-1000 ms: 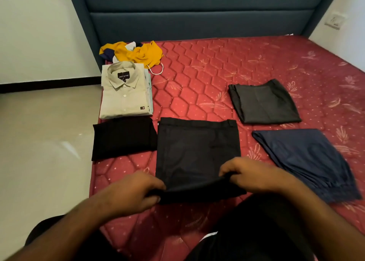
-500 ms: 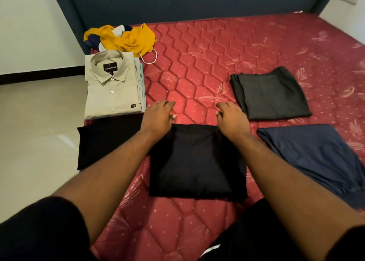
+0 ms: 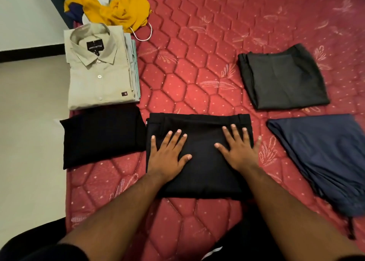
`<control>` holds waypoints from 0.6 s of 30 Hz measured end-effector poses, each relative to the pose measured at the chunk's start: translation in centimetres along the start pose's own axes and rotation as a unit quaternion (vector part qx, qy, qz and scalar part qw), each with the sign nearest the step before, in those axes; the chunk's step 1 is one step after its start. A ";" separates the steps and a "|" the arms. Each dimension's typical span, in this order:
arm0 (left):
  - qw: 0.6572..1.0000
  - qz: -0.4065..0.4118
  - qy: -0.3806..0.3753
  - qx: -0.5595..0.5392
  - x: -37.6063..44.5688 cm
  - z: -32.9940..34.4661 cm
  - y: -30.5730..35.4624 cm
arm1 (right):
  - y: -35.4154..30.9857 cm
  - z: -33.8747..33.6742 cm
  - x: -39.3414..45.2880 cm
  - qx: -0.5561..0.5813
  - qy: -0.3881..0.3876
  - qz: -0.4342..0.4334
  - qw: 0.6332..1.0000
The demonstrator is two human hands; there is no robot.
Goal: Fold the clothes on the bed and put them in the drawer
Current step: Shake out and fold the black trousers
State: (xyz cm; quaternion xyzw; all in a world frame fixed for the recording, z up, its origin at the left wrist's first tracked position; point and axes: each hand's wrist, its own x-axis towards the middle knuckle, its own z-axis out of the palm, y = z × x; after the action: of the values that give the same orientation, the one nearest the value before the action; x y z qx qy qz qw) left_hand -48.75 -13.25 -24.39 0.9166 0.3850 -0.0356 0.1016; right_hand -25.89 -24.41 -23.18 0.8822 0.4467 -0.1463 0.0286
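The black trousers (image 3: 199, 158), folded, are laid on the bed (image 3: 197, 63) near its front edge, at the middle. The left hand (image 3: 167, 156) is pressed flat on their left part, fingers straight and spread; nothing is held. The right hand (image 3: 239, 150) is pressed flat on their right part, fingers likewise spread, the little finger reaching past the right edge of the cloth. A black folded garment (image 3: 102, 136) is placed just beside the trousers at the bed's left edge. Behind it a beige shirt (image 3: 100, 71) is stacked on other folded pieces. A yellow heap (image 3: 118, 10) is seen at the far left corner. A grey garment (image 3: 282, 77) and a navy garment (image 3: 324, 158) are laid folded toward the right side.
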 end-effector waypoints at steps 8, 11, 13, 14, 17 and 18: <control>0.997 0.003 -0.061 0.040 4.6 -2.8 1.5 | -3.2 0.0 -1.9 -0.021 -0.032 -0.098 0.994; 0.999 -0.022 0.028 -0.017 2.1 -4.4 1.1 | -0.8 -1.9 -2.6 0.075 0.062 0.062 0.993; 0.980 -0.092 0.130 -0.122 -1.7 -4.3 1.2 | -0.1 -2.2 -3.4 0.163 0.110 0.119 0.973; 0.958 -0.159 0.158 -0.177 -3.6 -4.0 1.3 | 0.0 -2.1 -4.1 0.227 0.106 0.154 0.956; 0.868 -0.382 0.085 -0.306 -6.1 -2.7 0.6 | 0.0 -0.8 -5.5 0.363 0.051 0.258 0.894; 0.840 -0.410 0.058 -0.351 -5.9 -2.4 0.1 | 0.1 -0.6 -5.7 0.413 0.046 0.270 0.869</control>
State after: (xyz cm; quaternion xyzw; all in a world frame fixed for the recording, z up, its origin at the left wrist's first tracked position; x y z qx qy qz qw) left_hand -52.78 -16.91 -21.15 0.5784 0.7177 0.1165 0.3698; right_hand -28.87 -28.82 -21.04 0.9052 0.0909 -0.2637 -0.3207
